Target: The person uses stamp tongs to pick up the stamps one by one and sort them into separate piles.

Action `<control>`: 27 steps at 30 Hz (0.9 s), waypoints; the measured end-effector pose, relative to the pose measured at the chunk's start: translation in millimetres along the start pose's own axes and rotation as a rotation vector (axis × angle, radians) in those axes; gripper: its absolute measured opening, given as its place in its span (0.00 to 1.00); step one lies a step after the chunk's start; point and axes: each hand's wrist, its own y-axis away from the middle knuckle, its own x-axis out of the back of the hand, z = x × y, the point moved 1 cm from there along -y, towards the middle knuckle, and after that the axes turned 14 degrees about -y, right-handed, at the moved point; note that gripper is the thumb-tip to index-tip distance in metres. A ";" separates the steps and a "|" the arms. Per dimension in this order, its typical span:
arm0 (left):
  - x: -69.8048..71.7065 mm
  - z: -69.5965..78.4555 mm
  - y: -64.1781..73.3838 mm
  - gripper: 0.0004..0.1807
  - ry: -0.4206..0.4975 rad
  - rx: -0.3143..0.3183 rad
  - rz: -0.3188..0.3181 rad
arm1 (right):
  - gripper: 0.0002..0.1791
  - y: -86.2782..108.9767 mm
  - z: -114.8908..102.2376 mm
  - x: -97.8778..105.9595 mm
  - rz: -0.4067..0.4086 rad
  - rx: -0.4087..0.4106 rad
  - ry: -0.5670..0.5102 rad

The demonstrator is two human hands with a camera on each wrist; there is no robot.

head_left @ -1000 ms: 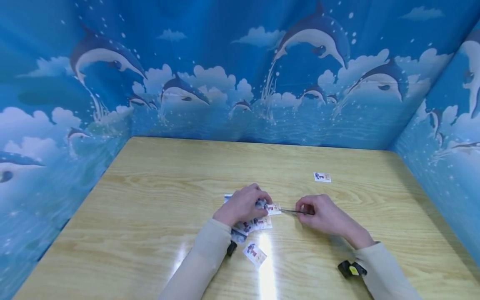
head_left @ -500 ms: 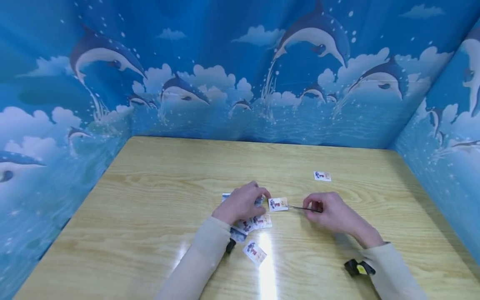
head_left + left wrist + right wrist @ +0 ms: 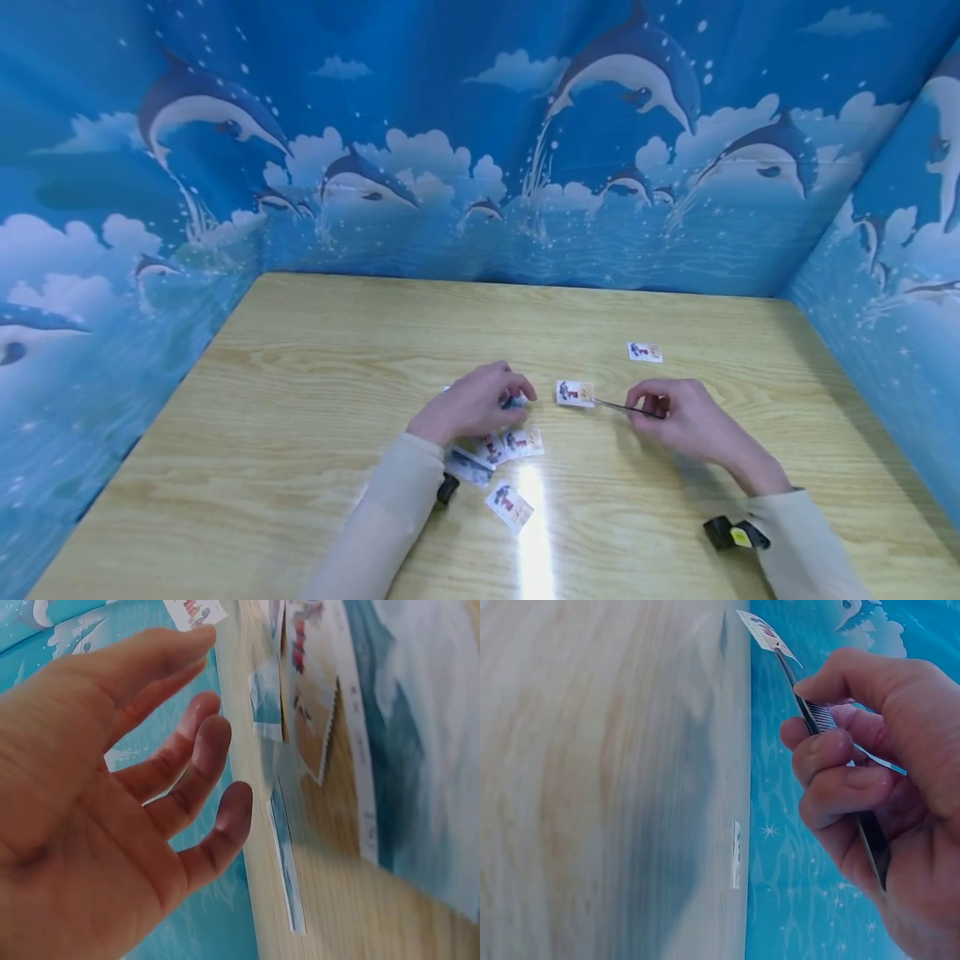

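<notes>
My right hand (image 3: 678, 421) pinches a pair of metal tweezers (image 3: 810, 712) between thumb and fingers. Their tips hold the edge of a small postage stamp (image 3: 574, 393), which in the right wrist view hangs clear of the wooden table, tilted. My left hand (image 3: 471, 404) hovers with loosely bent fingers and nothing in them, over a group of stamps. Below it lie a blue-and-white printed sheet (image 3: 468, 467) and overlapping stamps (image 3: 523, 442), partly hidden by the hand. A perforated edge shows on one stamp (image 3: 315, 742) in the left wrist view.
One stamp (image 3: 510, 507) lies apart nearer the person, and another stamp (image 3: 645, 352) lies toward the back right. The wooden table (image 3: 337, 358) is bordered by a blue dolphin-print curtain (image 3: 450, 167) at the back and sides.
The tweezers have drawn the stamp away from the left hand, rightward and slightly back. The left fingers have let go of the stamp, and that hand has shifted slightly left.
</notes>
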 end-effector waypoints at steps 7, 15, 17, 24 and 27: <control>0.3 -3.7 4.2 0.15 0.022 -0.054 -0.073 | 0.06 2.1 4.8 7.9 0.041 -0.014 0.010; -1.6 -6.1 8.1 0.17 0.043 -0.049 -0.125 | 0.07 4.8 12.4 19.8 0.091 -0.074 -0.006; -2.1 -5.3 8.4 0.17 0.037 -0.047 -0.133 | 0.06 5.6 15.3 22.4 0.104 -0.083 -0.007; -5.4 -4.0 8.1 0.15 0.015 -0.056 -0.119 | 0.06 7.4 23.5 30.6 0.151 -0.094 0.006; -6.6 -3.8 7.6 0.12 0.028 -0.056 -0.106 | 0.06 8.5 25.8 33.6 0.173 -0.106 0.023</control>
